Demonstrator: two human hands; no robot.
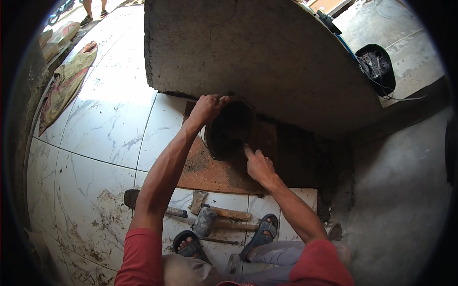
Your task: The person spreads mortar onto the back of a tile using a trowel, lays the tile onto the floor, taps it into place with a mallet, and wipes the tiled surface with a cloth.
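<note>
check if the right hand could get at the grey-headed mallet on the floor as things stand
Probably yes. The right hand, near the bucket, seems to hold nothing, and the mallet lies uncovered on the white tiles, though another tool's wooden handle lies close beside it.

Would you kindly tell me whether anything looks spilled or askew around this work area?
Yes: dark dirt is smeared over the otherwise white floor tiles at lower left. The bucket also looks tilted rather than upright, with the left hand gripping its rim.
</note>
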